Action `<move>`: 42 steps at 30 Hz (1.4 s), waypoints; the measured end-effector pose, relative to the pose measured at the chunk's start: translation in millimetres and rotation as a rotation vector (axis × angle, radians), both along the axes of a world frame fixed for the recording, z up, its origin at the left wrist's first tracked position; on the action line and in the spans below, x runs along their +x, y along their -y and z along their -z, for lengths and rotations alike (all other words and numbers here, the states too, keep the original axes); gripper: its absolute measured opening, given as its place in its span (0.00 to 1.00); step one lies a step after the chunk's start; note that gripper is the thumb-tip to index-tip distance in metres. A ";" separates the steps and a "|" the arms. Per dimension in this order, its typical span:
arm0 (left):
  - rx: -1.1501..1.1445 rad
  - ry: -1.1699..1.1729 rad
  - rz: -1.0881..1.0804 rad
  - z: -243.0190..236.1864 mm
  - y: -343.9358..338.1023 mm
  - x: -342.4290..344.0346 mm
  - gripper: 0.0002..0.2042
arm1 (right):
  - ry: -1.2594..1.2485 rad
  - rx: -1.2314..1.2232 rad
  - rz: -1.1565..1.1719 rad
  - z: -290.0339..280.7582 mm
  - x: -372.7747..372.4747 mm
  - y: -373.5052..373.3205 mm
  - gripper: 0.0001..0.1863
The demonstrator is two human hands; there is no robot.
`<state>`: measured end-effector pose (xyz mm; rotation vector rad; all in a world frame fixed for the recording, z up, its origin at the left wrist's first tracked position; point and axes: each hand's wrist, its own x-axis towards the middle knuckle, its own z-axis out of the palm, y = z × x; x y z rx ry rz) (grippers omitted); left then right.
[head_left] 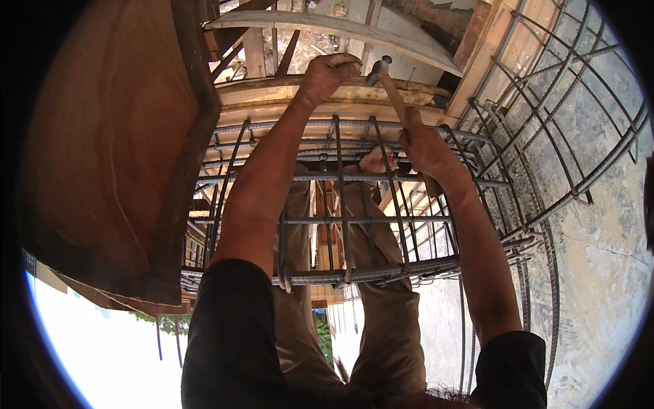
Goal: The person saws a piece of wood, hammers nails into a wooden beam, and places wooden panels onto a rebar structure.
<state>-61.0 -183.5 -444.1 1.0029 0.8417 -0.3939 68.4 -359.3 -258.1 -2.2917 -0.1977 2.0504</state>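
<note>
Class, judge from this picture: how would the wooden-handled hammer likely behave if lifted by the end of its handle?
The hammer probably feels head-heavy: its metal head sits far from the right hand. The straight wooden handle looks stiff and likely not slippery.

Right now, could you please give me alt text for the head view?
The right hand holds a wooden-handled hammer above a rebar cage, while the left hand grips a timber plank beyond it.
</note>
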 end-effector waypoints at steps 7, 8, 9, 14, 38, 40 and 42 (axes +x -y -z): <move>0.063 -0.070 0.010 -10.9 1.3 6.7 0.18 | 0.053 0.052 -0.049 8.3 -6.9 13.1 0.23; 0.055 -0.063 -0.008 -10.2 1.5 5.4 0.17 | 0.033 0.038 -0.014 7.4 -6.4 11.6 0.23; 0.058 -0.064 -0.008 -9.1 0.8 3.8 0.17 | 0.014 0.023 0.020 6.9 -6.3 10.7 0.23; 0.142 -0.059 0.071 -12.1 0.0 4.2 0.16 | 0.019 0.020 0.010 7.7 -6.9 12.6 0.23; 0.477 0.007 0.441 -8.4 5.6 -7.9 0.17 | 0.097 0.099 0.385 -89.5 29.5 -30.6 0.30; 0.431 0.012 0.442 -10.5 3.3 -0.9 0.17 | 0.153 0.125 0.424 -98.1 32.2 -46.2 0.29; 0.386 0.020 0.446 -15.7 5.9 -1.1 0.17 | 0.432 0.357 0.332 -84.2 28.4 -43.8 0.29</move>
